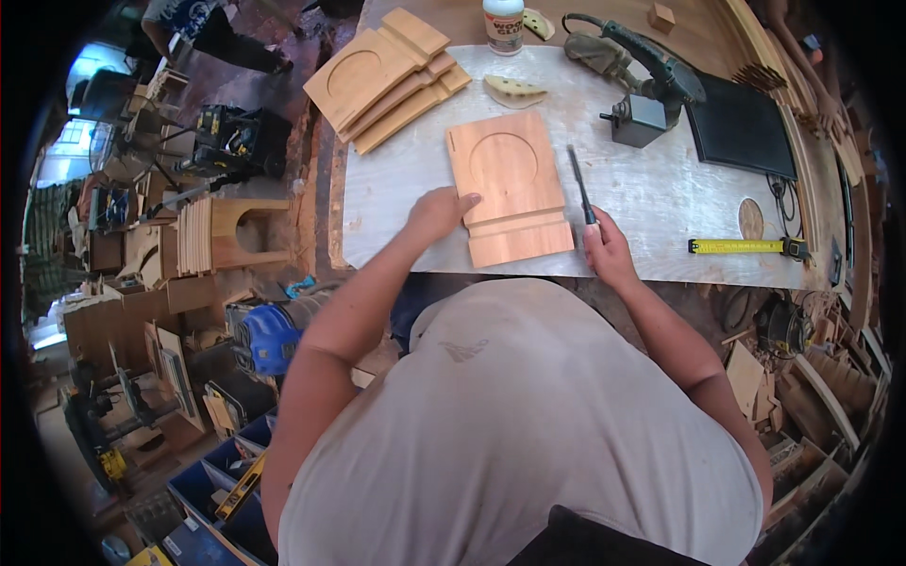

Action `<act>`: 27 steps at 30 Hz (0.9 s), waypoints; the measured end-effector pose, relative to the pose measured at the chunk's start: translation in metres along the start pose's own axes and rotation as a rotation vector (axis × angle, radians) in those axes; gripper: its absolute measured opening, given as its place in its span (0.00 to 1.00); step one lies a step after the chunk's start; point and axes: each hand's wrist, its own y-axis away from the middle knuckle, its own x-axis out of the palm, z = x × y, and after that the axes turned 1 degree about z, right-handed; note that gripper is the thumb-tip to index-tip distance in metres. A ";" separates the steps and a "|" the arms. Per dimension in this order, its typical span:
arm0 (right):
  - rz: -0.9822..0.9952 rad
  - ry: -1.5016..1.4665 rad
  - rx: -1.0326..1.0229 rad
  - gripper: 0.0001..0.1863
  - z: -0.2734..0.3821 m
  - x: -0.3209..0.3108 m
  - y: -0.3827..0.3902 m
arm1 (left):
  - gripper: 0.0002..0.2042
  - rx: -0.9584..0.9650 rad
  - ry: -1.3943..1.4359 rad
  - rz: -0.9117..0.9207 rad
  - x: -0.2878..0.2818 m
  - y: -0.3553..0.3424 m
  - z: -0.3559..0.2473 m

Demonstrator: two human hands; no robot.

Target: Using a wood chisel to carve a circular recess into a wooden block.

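A light wooden board with a round shallow recess and a groove across it lies flat on the worktable, near its front edge. My left hand grips the board's left edge, thumb on top and the other fingers mostly hidden. In my right hand, just right of the board, is a chisel with a black handle. Its narrow dark blade points away from me and stays apart from the wood. Similar grooved boards are stacked at the back left.
Behind the board are a curved pale piece and a glue bottle. A power tool rests beside a grey metal block and a black flat panel. An extended tape measure lies right on the worktable.
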 end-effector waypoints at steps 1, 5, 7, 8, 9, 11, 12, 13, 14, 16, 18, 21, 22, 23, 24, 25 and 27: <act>0.044 0.078 0.064 0.24 0.011 0.000 0.002 | 0.30 -0.008 0.011 0.004 -0.004 0.005 0.004; 0.173 0.427 -0.090 0.24 0.053 0.003 0.003 | 0.30 0.057 0.215 -0.298 -0.012 -0.019 0.018; 0.268 0.623 -0.017 0.26 0.074 0.008 0.001 | 0.31 0.041 0.462 -0.401 -0.008 -0.038 0.017; 0.266 0.627 -0.012 0.26 0.074 0.009 -0.003 | 0.32 0.033 0.569 -0.435 -0.002 -0.045 0.006; 0.283 0.701 -0.054 0.26 0.072 0.010 -0.010 | 0.33 0.025 0.675 -0.468 0.001 -0.052 -0.003; 0.316 0.785 -0.089 0.26 0.081 0.013 -0.013 | 0.32 0.048 0.654 -0.568 0.020 -0.074 0.003; 0.355 0.839 -0.063 0.25 0.093 0.015 -0.015 | 0.31 0.073 0.622 -0.674 0.030 -0.084 0.011; 0.385 0.892 -0.035 0.25 0.100 0.015 -0.016 | 0.31 0.072 0.629 -0.669 0.032 -0.087 0.013; 0.387 0.897 -0.029 0.25 0.100 0.014 -0.017 | 0.29 0.112 0.657 -0.650 0.033 -0.090 0.016; 0.411 0.926 -0.052 0.25 0.099 0.011 -0.022 | 0.28 0.148 0.696 -0.635 0.035 -0.094 0.022; 0.434 0.942 -0.059 0.25 0.092 0.007 -0.024 | 0.24 0.179 0.752 -0.610 0.037 -0.097 0.026; 0.448 0.948 -0.019 0.25 0.091 0.008 -0.023 | 0.22 0.081 0.683 -0.501 0.017 -0.070 0.006; 0.447 0.946 0.009 0.25 0.093 0.011 -0.024 | 0.22 0.072 0.692 -0.500 0.015 -0.069 0.005; 0.457 0.952 0.014 0.25 0.092 0.011 -0.026 | 0.21 0.071 0.684 -0.518 0.014 -0.068 0.004; 0.457 0.970 0.013 0.26 0.090 0.011 -0.027 | 0.20 0.069 0.675 -0.535 0.016 -0.069 0.005; 0.457 0.988 0.012 0.26 0.089 0.010 -0.027 | 0.20 0.061 0.683 -0.531 0.020 -0.072 0.009; 0.468 1.022 -0.028 0.26 0.082 0.009 -0.026 | 0.21 0.185 0.671 -0.681 0.029 -0.080 0.017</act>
